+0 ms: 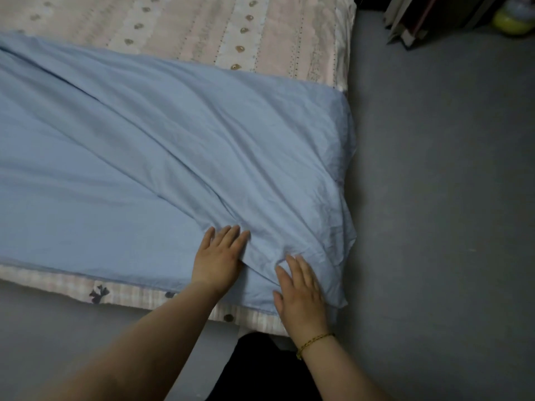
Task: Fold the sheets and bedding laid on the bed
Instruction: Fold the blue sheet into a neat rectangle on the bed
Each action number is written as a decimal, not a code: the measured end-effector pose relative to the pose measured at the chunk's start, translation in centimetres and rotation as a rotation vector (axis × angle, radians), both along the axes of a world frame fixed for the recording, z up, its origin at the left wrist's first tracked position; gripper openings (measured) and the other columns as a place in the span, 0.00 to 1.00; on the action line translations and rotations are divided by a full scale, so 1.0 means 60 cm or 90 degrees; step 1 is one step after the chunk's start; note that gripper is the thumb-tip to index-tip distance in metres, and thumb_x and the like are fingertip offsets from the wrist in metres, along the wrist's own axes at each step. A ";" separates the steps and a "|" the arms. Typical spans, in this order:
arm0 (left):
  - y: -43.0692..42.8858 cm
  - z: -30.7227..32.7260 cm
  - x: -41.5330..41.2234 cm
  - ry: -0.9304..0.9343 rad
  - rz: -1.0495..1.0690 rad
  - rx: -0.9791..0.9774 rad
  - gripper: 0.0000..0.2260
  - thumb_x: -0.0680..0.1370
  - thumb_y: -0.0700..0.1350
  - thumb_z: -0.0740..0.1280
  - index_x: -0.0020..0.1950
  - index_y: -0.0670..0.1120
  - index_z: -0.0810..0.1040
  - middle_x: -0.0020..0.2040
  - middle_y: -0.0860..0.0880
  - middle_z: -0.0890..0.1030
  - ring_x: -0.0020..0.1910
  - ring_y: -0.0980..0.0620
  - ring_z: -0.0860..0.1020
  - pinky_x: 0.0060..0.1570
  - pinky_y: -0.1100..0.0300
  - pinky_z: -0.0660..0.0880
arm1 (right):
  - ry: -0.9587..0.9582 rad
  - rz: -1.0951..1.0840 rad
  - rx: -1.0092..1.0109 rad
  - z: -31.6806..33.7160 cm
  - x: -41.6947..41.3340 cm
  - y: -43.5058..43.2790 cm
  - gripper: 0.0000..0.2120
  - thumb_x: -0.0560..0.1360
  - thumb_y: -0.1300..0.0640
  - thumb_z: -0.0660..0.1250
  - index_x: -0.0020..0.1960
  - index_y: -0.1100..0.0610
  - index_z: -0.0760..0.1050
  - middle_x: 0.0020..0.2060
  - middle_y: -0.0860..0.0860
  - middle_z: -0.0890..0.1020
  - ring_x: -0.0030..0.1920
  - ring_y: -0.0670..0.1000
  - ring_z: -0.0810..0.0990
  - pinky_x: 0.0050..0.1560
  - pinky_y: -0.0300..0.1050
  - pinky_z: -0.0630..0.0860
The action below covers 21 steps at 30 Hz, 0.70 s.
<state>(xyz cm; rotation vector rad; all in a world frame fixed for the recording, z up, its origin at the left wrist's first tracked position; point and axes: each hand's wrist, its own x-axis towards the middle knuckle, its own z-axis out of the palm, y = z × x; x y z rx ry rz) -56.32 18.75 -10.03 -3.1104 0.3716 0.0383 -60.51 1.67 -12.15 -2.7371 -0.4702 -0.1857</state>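
right hand [301, 296], left hand [217, 256] flat on blue sheet [173, 140] | pink bed [231, 30] | grey floor [434, 198]

both hands flat, fingers straight: left hand [219, 257], right hand [301, 293].

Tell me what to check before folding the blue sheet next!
1. Left hand and right hand flat on the blue sheet: ok.
2. Sheet smooth: not ok, long creases cross it and it bunches by the fingers.
3. Right corner on the bed: not ok, it hangs over the edge.
4. Left end lined up: cannot tell, it runs out of view.
5. Near edge straight along the bed: ok.
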 end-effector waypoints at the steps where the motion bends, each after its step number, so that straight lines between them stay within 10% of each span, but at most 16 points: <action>1: -0.001 -0.001 0.004 0.007 -0.003 0.001 0.24 0.65 0.46 0.53 0.50 0.43 0.83 0.46 0.44 0.84 0.44 0.46 0.84 0.56 0.49 0.68 | -0.019 0.001 0.004 -0.003 0.005 0.007 0.32 0.52 0.55 0.80 0.51 0.55 0.69 0.49 0.55 0.83 0.56 0.54 0.69 0.59 0.47 0.70; 4: 0.011 -0.007 0.012 -0.009 -0.018 0.024 0.21 0.66 0.44 0.53 0.47 0.44 0.85 0.44 0.46 0.85 0.43 0.47 0.84 0.55 0.48 0.68 | -0.020 0.001 0.002 -0.003 0.018 0.019 0.14 0.66 0.59 0.60 0.48 0.58 0.79 0.46 0.54 0.84 0.53 0.56 0.80 0.58 0.46 0.71; 7: 0.050 -0.015 0.015 -0.049 -0.016 0.050 0.20 0.67 0.43 0.54 0.45 0.42 0.85 0.44 0.44 0.85 0.41 0.45 0.84 0.55 0.49 0.61 | -0.023 0.007 0.014 -0.007 0.023 0.012 0.16 0.67 0.62 0.55 0.37 0.60 0.83 0.41 0.54 0.85 0.45 0.55 0.84 0.47 0.44 0.79; 12: 0.105 0.006 0.003 -0.087 -0.053 0.048 0.19 0.68 0.42 0.55 0.43 0.42 0.85 0.44 0.44 0.85 0.41 0.45 0.84 0.57 0.49 0.66 | -0.083 0.028 0.017 -0.006 -0.002 0.002 0.34 0.82 0.59 0.40 0.36 0.62 0.82 0.41 0.55 0.85 0.44 0.55 0.85 0.64 0.38 0.58; 21: 0.139 0.000 -0.137 -0.042 0.010 0.033 0.19 0.67 0.41 0.54 0.43 0.41 0.85 0.44 0.45 0.85 0.42 0.46 0.84 0.67 0.56 0.52 | -0.106 0.098 -0.025 -0.016 -0.041 0.013 0.20 0.74 0.63 0.54 0.32 0.59 0.82 0.38 0.52 0.85 0.40 0.50 0.85 0.60 0.35 0.64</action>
